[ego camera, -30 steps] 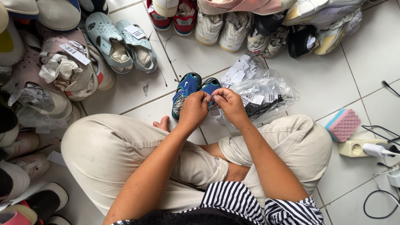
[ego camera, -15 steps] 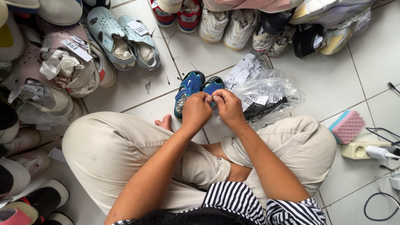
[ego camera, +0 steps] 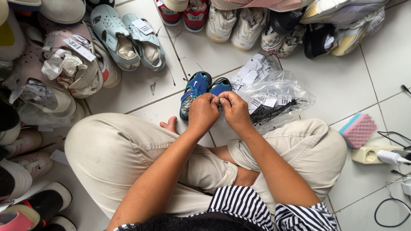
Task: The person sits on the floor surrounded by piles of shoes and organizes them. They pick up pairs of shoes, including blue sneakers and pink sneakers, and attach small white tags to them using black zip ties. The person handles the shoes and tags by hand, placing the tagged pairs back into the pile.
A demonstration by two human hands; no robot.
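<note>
We sit cross-legged on the white tiled floor (ego camera: 141,92). Our left hand (ego camera: 203,112) and right hand (ego camera: 233,109) meet fingertip to fingertip, each grip pinched narrow on something too small to tell, over the pair of small blue strapped sandals (ego camera: 201,87) (toes pointing away). Just right of the grip lies a clear plastic bag of black tag ties (ego camera: 276,105).

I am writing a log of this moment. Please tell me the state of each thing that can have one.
left hand: fingertips pinched, above the blue shoes
right hand: fingertips pinched, meeting the left
blue shoes: paired on floor, partly covered
clear plastic bag: open, crumpled, holding black ties
power strip: white plug inserted
pink sponge: lying flat
</note>
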